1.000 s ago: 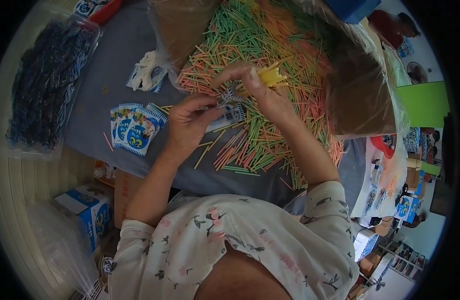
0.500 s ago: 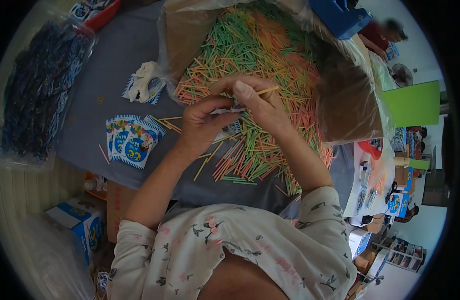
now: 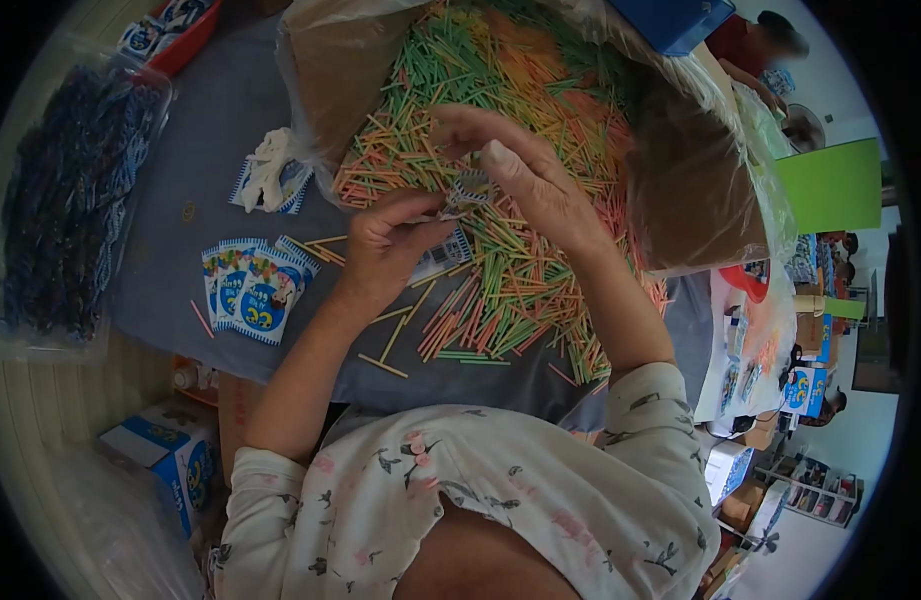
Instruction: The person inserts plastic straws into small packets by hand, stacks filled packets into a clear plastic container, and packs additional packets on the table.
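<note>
Packet (image 3: 471, 188): crinkled, blue-and-white, mid-frame
Left fingers (image 3: 410, 205): pinching it
Right fingers (image 3: 483, 124): spread, empty
Yellow stick (image 3: 383, 366): newly lying below centre

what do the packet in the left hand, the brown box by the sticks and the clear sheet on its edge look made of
Packet in the left hand: probably thin plastic film, possibly foil-lined; slightly shiny and creased.
Brown box: likely cardboard, matte, with plain, stiff-looking walls.
Clear sheet: apparently thin glossy plastic, see-through with wrinkles and highlights.
</note>
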`<state>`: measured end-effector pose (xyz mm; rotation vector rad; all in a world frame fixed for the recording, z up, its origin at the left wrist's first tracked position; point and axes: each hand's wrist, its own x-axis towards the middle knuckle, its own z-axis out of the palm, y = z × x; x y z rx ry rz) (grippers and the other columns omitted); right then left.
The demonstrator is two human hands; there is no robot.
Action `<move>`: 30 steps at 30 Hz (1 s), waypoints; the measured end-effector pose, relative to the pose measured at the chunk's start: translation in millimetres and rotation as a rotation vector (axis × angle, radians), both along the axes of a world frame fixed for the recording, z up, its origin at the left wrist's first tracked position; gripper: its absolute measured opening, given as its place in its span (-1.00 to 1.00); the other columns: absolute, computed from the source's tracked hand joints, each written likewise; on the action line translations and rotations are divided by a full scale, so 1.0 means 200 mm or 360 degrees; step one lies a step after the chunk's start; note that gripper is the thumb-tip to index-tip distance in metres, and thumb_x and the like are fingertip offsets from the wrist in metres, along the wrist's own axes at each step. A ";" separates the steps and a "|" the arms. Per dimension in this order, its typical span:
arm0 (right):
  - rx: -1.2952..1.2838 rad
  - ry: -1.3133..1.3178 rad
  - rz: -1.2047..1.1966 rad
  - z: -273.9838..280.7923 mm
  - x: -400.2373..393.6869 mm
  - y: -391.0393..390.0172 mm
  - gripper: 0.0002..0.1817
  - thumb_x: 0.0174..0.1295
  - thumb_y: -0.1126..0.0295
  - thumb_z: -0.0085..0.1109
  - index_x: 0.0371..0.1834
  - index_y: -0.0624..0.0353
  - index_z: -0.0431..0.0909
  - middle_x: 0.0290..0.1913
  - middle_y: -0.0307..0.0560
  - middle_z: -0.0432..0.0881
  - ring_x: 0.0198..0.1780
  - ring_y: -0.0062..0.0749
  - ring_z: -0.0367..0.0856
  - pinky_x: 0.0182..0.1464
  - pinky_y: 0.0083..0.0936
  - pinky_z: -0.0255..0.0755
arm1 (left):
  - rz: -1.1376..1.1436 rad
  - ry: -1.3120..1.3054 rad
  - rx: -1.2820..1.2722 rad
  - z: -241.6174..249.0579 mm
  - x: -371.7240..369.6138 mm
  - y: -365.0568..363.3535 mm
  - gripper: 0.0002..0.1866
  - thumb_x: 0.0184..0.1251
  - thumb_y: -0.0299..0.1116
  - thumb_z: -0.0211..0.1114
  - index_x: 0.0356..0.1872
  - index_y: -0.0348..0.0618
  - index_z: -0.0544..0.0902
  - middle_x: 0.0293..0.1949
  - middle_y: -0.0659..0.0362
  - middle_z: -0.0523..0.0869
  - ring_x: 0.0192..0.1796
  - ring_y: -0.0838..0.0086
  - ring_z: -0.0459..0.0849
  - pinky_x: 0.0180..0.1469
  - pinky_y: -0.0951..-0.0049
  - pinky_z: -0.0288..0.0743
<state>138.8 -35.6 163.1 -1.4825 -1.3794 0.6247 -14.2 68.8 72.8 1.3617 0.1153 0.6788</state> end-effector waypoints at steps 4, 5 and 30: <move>-0.0018 -0.0011 0.0190 -0.05 -0.01 -0.01 -0.32 0.51 -0.14 -0.21 0.32 0.26 0.46 0.11 -0.04 0.59 0.15 -0.31 0.51 0.20 -0.36 0.39 | -0.0104 0.0017 -0.0148 -0.02 0.03 -0.01 -0.72 0.22 -0.66 0.37 -0.04 -0.33 0.69 -0.14 0.15 0.70 -0.11 0.55 0.66 -0.05 0.56 0.56; -0.0033 -0.0106 0.0248 -0.06 -0.01 -0.01 -0.34 0.52 -0.12 -0.23 0.30 0.26 0.47 0.07 -0.06 0.61 0.12 -0.31 0.54 0.18 -0.37 0.41 | -0.0101 0.0023 -0.0151 -0.02 0.03 -0.01 -0.72 0.22 -0.66 0.37 -0.04 -0.33 0.69 -0.14 0.15 0.70 -0.11 0.55 0.66 -0.05 0.56 0.56; -0.0187 -0.1544 0.0540 -0.41 -0.65 -0.10 -0.71 -0.06 0.41 0.26 -0.21 0.16 0.54 -0.36 -0.05 0.59 -0.28 -0.24 0.68 -0.30 -0.28 0.53 | 0.0479 -0.0349 0.0627 0.01 -0.52 0.05 -0.65 0.10 -0.70 0.39 -0.05 -0.26 0.72 0.05 0.01 0.69 0.14 0.23 0.66 0.11 0.35 0.58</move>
